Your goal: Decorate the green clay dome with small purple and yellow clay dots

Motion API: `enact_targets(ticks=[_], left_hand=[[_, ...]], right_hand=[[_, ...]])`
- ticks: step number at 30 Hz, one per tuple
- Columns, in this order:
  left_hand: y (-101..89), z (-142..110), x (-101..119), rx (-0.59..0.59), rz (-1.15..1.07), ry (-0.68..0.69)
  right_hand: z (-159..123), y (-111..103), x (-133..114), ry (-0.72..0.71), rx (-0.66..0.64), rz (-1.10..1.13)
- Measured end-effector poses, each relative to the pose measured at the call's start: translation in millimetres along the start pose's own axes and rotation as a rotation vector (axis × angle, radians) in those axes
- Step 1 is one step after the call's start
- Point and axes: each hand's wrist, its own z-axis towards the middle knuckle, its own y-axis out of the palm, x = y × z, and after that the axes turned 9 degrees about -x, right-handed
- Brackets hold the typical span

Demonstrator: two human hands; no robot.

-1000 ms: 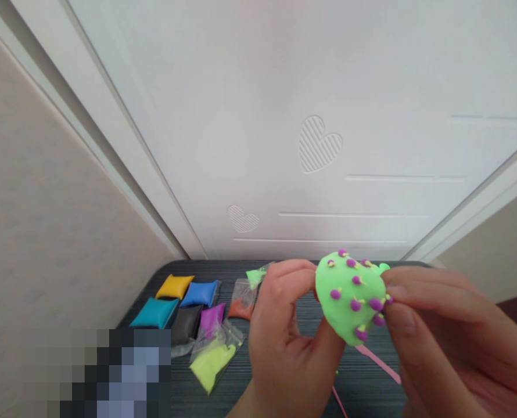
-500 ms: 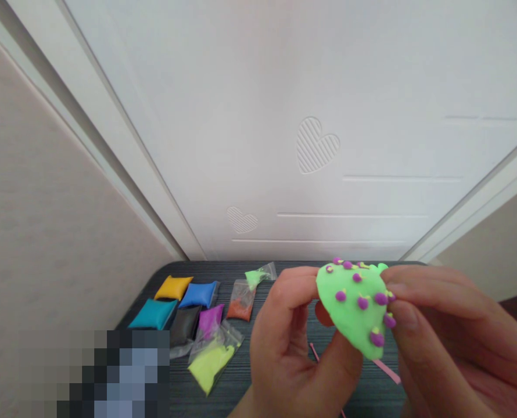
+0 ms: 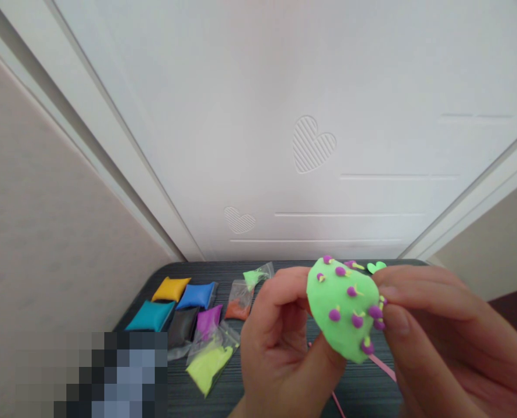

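My left hand holds a rounded light-green modelling clay piece from its left and lower edge, fingers curled behind it. Small purple clay balls with thin yellow-green stems dot its face. At the right edge, the thumb and fingertips of my right hand are pinched together on a small purple clay ball, partly hidden by them. Further purple balls sit close beside those fingertips. Behind my right fingers, a bright green heart-shaped piece shows on the table. The back of the held clay is hidden.
On the dark table lie pink sticks, partly covered by my hands. To the left are yellow, blue, teal and black clay packs, with several opened bags. A white panel rises behind.
The green clay piece has shifted a little left and turned, showing its face more fully. Both hands moved slightly left with it. The green heart-shaped piece behind is now more exposed.
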Motion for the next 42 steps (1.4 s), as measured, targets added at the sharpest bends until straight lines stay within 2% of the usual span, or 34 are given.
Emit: enact_targets(ticks=[5, 12, 23, 26, 32, 37, 42], left_hand=[[3.3, 0.2, 3.9, 0.042, -0.178, -0.108], [4.8, 1.2, 4.8, 0.048, -0.452, -0.269], [5.9, 1.6, 5.0, 0.106, -0.460, -0.269], [6.1, 2.4, 4.0, 0.117, -0.439, -0.261], [4.9, 1.8, 3.1, 0.106, -0.422, -0.237], [5.0, 2.4, 3.6, 0.069, -0.429, -0.225], [4.7, 4.3, 3.2, 0.055, -0.431, -0.207]], right_hand=[[-1.9, 2.6, -8.2, 0.098, 0.041, 0.058], [-3.2, 5.9, -13.1, 0.120, 0.083, 0.077], [-1.0, 2.6, -11.8, 0.134, 0.031, 0.083], [-0.9, -0.2, -11.3, 0.127, -0.026, 0.097], [-0.7, -2.2, -9.8, 0.134, -0.067, 0.132], [-1.1, -1.0, -8.7, 0.138, -0.048, 0.149], [1.4, -2.3, -6.2, 0.134, -0.114, 0.135]])
